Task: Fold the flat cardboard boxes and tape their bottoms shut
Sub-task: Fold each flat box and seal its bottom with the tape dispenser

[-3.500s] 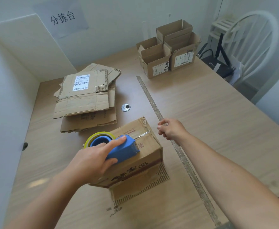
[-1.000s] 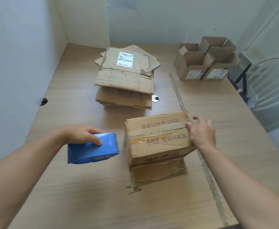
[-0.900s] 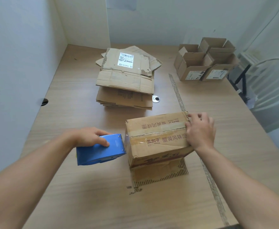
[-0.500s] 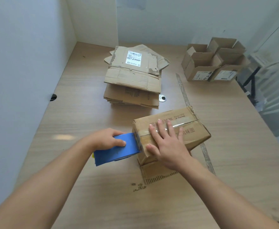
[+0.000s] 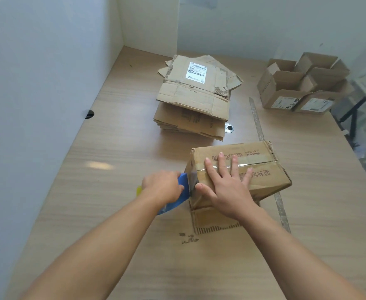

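Brown cardboard box (image 5: 262, 169) is pressed flat-handed by right hand (image 5: 225, 187) for steadying; blue tape dispenser (image 5: 183, 190) is gripped by left hand (image 5: 161, 187) against its end.

I count one assembled box (image 5: 264, 169), one blue tape dispenser (image 5: 183, 187) and one stack of flat boxes (image 5: 195, 100), though I cannot number its sheets from here. I make out four open boxes (image 5: 286, 92), one metal grommet (image 5: 229, 127) and two hands: one left hand (image 5: 162, 187), one right hand (image 5: 225, 182)
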Demonstrator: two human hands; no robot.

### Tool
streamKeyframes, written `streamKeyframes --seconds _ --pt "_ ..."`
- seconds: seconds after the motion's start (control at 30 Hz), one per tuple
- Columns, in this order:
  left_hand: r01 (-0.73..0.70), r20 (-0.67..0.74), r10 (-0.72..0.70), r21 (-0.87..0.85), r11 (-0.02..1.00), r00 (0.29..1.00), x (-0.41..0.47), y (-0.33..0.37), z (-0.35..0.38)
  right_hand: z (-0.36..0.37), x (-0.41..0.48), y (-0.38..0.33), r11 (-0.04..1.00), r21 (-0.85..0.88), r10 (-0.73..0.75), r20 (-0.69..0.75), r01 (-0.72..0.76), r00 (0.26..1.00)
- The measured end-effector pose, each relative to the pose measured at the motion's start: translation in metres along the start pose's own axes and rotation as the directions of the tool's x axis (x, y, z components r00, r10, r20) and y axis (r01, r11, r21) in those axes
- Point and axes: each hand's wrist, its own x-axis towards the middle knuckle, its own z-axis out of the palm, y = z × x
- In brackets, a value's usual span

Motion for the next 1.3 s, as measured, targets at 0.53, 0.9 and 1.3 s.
streamKeyframes --seconds 0.53,0.9,1.3 --pt "0.232 -0.09 -0.235 -0.05 0.972 0.968 -0.022 -0.039 0.052 -0.018 -0.008 0.06 0.903 0.431 0.19 -0.413 0.007 0.891" --pt "0.114 -0.025 -0.271 -0.866 0.487 0.962 0.01 0.089 -0.013 -0.038 0.034 0.128 0.69 0.588 0.532 -0.016 -0.422 0.847" --pt "0.091 -0.218 -0.334 -0.699 0.709 0.917 0.009 0.104 -0.004 -0.028 0.03 0.126 0.748 0.499 0.494 0.023 -0.438 0.869"
